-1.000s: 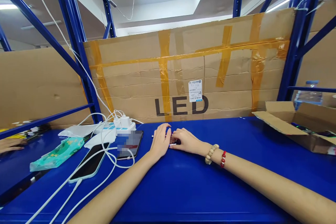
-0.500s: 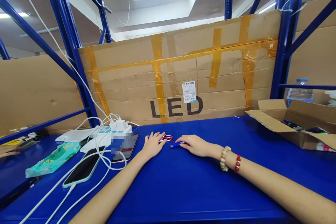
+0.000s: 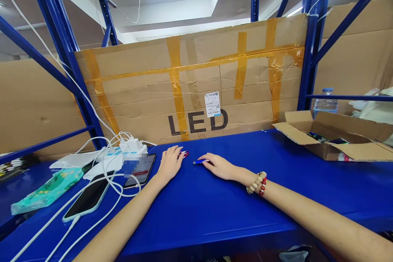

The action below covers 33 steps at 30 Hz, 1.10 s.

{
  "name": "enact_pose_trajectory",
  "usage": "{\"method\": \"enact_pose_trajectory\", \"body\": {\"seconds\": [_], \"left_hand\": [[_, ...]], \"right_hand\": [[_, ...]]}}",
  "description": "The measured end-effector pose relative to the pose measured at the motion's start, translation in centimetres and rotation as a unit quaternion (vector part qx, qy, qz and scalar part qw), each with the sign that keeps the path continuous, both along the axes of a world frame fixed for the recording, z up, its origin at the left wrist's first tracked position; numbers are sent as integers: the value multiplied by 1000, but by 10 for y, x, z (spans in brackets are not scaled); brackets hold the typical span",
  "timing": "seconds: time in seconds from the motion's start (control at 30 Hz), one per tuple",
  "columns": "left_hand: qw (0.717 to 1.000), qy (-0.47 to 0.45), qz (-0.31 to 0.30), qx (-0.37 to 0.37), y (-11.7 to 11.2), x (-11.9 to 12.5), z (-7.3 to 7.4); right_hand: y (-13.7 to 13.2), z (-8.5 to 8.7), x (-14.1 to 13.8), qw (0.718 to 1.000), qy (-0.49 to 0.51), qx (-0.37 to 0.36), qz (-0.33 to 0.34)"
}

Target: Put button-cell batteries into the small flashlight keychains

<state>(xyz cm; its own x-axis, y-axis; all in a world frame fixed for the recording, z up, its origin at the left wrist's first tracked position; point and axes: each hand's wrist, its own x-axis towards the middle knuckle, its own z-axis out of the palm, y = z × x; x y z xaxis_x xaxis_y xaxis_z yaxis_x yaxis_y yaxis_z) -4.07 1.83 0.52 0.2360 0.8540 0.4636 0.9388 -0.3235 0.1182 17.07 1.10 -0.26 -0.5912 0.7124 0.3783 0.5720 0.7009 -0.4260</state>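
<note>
My left hand (image 3: 170,163) rests on the blue tabletop with its fingers together, closed over small shiny red metallic pieces. One red piece (image 3: 186,154) pokes out past the fingertips; the others are hidden underneath, and their exact kind is unclear. To the right, my right hand (image 3: 218,166) lies low over the table, thumb and fingers pinching a short blue pen-like stick (image 3: 200,162). The stick's left end points toward my left hand. A bead bracelet (image 3: 256,183) and a red one circle my right wrist.
Left of my left arm lie two phones, a black-screened one (image 3: 89,197) and another (image 3: 143,172), among white cables and a power strip (image 3: 133,149). A green packet (image 3: 46,190) is further left. An open cardboard box (image 3: 340,153) stands right. A taped cardboard panel (image 3: 144,102) closes the back.
My view has turned slightly right. The fingers of my left hand have drawn together, covering more of the red pieces, which have slid slightly left. My right hand keeps its pinch on the blue stick.
</note>
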Motion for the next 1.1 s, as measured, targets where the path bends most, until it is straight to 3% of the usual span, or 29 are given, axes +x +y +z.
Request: {"method": "enact_pose_trajectory", "body": {"seconds": [0.07, 0.13, 0.27, 0.5, 0.7, 0.83, 0.97, 1.1], "left_hand": [[995, 4, -103, 13, -7, 6, 3], [986, 14, -164, 9, -14, 12, 4], [977, 32, -210, -11, -20, 20, 0], [974, 55, -220, 1, -29, 28, 2], [978, -91, -170, -79, -23, 24, -1], [969, -144, -173, -105, -12, 17, -3], [935, -279, -176, -131, -16, 20, 0], [913, -315, -211, -154, -26, 31, 2]], "right_hand": [[0, 0, 1, 1000, 28, -5, 1], [1, 0, 2, 999, 49, -7, 3], [2, -2, 3, 998, 55, -1, 14], [6, -3, 4, 997, 71, -15, -18], [3, 0, 4, 995, 77, 23, -67], [0, 3, 4, 991, 79, 43, -102], [-1, 4, 3, 988, 84, 43, -120], [-1, 4, 3, 990, 72, 42, -116]]}}
